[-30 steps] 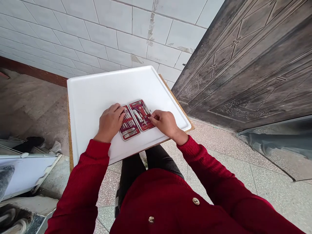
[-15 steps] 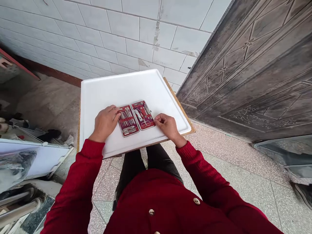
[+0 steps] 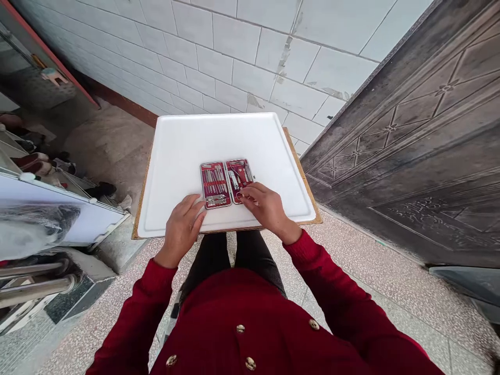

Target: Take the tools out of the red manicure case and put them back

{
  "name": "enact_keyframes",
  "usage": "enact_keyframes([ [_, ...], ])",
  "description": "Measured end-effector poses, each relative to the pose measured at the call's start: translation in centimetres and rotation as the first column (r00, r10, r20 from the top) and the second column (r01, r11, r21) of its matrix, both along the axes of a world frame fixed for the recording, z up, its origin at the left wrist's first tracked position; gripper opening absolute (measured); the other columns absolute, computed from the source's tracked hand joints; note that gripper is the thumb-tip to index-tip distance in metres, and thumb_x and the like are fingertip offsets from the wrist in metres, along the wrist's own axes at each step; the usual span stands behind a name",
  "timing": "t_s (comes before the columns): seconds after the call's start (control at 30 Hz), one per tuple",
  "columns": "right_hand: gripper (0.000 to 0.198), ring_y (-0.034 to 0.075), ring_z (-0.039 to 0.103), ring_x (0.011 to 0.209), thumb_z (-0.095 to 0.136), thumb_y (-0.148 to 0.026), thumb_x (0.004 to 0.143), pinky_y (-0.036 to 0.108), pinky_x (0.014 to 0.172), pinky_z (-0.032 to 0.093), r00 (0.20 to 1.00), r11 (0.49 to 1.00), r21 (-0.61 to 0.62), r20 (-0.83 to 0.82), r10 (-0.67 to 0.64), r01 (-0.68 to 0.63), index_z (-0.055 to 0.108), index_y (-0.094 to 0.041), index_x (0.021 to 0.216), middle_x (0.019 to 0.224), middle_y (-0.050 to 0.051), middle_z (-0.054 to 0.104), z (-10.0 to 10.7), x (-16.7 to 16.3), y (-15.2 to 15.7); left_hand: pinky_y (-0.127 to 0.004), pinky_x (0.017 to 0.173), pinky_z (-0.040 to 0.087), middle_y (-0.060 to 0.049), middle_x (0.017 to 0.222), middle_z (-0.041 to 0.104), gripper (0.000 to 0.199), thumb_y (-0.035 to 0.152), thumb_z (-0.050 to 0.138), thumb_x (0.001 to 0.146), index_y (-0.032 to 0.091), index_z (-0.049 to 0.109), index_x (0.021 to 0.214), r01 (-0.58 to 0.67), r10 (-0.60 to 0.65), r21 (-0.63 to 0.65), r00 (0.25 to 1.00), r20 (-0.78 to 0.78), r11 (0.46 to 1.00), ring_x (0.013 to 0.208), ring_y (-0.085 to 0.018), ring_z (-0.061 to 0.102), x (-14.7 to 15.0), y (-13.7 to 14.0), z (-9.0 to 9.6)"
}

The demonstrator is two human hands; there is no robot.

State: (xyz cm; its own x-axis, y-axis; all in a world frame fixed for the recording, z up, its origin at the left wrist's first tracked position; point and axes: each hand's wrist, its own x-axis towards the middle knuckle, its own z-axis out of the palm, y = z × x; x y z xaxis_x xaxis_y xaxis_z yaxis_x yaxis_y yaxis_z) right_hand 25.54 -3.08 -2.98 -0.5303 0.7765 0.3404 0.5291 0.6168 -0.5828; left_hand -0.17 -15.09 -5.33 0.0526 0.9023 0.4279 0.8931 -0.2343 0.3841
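An open manicure set case [image 3: 208, 206] with a red lining lies flat on a white tabletop [image 3: 183, 140]. Slim metal tools [image 3: 214, 179] stand in a row under a strap in its left half. The right half holds a nail clipper [image 3: 234, 179] and small scissors [image 3: 239, 195], whose handle loops are partly covered by my fingers. My right hand [image 3: 266, 208] has its thumb and forefinger close together at those loops. At the lower left corner of the case, my left hand [image 3: 183, 225] rests with fingers apart, fingertips by the case edge, holding nothing.
A white tiled wall [image 3: 234, 73] rises behind the table. To the right is a dark patterned metal door [image 3: 410, 156]. A shoe rack [image 3: 58, 182] with shoes stands at the left, above metal pipes [image 3: 39, 286].
My right hand has moved from the case's right edge inward onto the scissors' loops. The left hand has slid down from the upper left edge to the lower left corner. The view has shifted.
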Motion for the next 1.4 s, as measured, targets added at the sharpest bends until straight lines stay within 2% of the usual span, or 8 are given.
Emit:
enact_keyframes([
  [0.1, 0.022, 0.024, 0.068, 0.117, 0.066, -0.022, 0.100, 0.034, 0.094, 0.055, 0.971, 0.986, 0.032, 0.180, 0.156, -0.164, 0.076, -0.022, 0.120, 0.127, 0.009, 0.074, 1.5, -1.9, 0.3, -0.048, 0.117, 0.052, -0.012, 0.147, 0.067, 0.031, 0.033, 0.050, 0.110, 0.021, 0.070, 0.130, -0.006, 0.008, 0.033, 0.999, -0.045, 0.999, 0.138, -0.029, 0.062, 0.7, -0.5, -0.3],
  [0.27, 0.027, 0.027, 0.063, 0.126, 0.069, -0.021, 0.099, 0.035, 0.095, 0.052, 0.867, 0.966, -0.008, 0.438, 0.236, -0.259, 0.073, -0.016, 0.125, 0.134, 0.013, 0.070, 3.0, -4.9, 1.0, -0.049, 0.117, 0.052, -0.012, 0.144, 0.070, 0.031, 0.032, 0.050, 0.110, 0.021, 0.072, 0.130, -0.025, 0.029, 0.043, 0.995, -0.100, 0.999, 0.138, -0.030, 0.063, 1.1, -0.8, -0.7],
  [0.43, 0.018, 0.026, 0.062, 0.121, 0.062, -0.023, 0.105, 0.033, 0.089, 0.048, 0.761, 0.939, -0.051, 0.571, 0.307, -0.340, 0.074, -0.013, 0.114, 0.125, 0.014, 0.071, 3.6, -6.4, 1.3, -0.053, 0.116, 0.052, -0.010, 0.144, 0.071, 0.032, 0.031, 0.049, 0.111, 0.022, 0.073, 0.130, -0.012, 0.017, 0.043, 0.994, -0.109, 0.999, 0.140, -0.030, 0.062, 1.2, -0.7, -1.0],
  [0.6, 0.022, 0.028, 0.064, 0.117, 0.060, -0.019, 0.104, 0.035, 0.092, 0.046, 0.639, 0.905, -0.058, 0.689, 0.343, -0.422, 0.072, -0.007, 0.117, 0.121, 0.019, 0.070, 4.5, -7.2, 1.9, -0.052, 0.115, 0.054, -0.010, 0.142, 0.073, 0.032, 0.028, 0.048, 0.110, 0.021, 0.074, 0.128, -0.011, 0.022, 0.089, 0.993, -0.120, 0.996, 0.138, -0.030, 0.064, 1.3, -0.8, -1.3],
  [0.87, 0.020, 0.027, 0.067, 0.102, 0.062, -0.017, 0.099, 0.034, 0.081, 0.042, 0.482, 0.849, -0.088, 0.791, 0.378, -0.522, 0.074, -0.008, 0.112, 0.113, 0.017, 0.073, 6.5, -6.6, 3.3, -0.051, 0.115, 0.055, -0.009, 0.140, 0.074, 0.029, 0.024, 0.051, 0.109, 0.021, 0.075, 0.125, -0.028, 0.041, 0.116, 0.993, -0.109, 0.993, 0.137, -0.029, 0.065, 1.4, -0.8, -1.5],
  [1.07, 0.014, 0.026, 0.068, 0.095, 0.069, -0.019, 0.095, 0.033, 0.074, 0.038, 0.457, 0.878, -0.076, 0.831, 0.318, -0.472, 0.077, -0.010, 0.103, 0.108, 0.016, 0.075, 8.5, -4.9, 4.1, -0.052, 0.116, 0.053, -0.009, 0.143, 0.072, 0.029, 0.022, 0.053, 0.107, 0.023, 0.074, 0.128, -0.022, 0.029, 0.093, 0.996, -0.078, 0.995, 0.139, -0.029, 0.063, 1.4, -0.9, -1.7],
  [1.17, 0.015, 0.025, 0.068, 0.095, 0.068, -0.020, 0.096, 0.033, 0.073, 0.038, 0.491, 0.906, -0.041, 0.829, 0.266, -0.422, 0.077, -0.010, 0.102, 0.107, 0.016, 0.075, 9.1, -4.7, 4.7, -0.052, 0.115, 0.053, -0.009, 0.141, 0.073, 0.029, 0.021, 0.053, 0.107, 0.022, 0.074, 0.127, -0.028, 0.037, 0.108, 0.996, -0.083, 0.994, 0.139, -0.029, 0.064, 1.4, -1.0, -1.7],
  [1.4, 0.024, 0.027, 0.068, 0.103, 0.061, -0.025, 0.100, 0.033, 0.075, 0.040, 0.597, 0.879, 0.024, 0.743, 0.303, -0.477, 0.075, -0.010, 0.113, 0.118, 0.016, 0.074, 8.1, -11.2, 4.8, -0.051, 0.113, 0.056, -0.010, 0.139, 0.074, 0.028, 0.020, 0.053, 0.107, 0.021, 0.074, 0.125, -0.027, 0.042, 0.141, 0.994, -0.104, 0.990, 0.136, -0.030, 0.066, 1.6, -1.1, -1.7],
])
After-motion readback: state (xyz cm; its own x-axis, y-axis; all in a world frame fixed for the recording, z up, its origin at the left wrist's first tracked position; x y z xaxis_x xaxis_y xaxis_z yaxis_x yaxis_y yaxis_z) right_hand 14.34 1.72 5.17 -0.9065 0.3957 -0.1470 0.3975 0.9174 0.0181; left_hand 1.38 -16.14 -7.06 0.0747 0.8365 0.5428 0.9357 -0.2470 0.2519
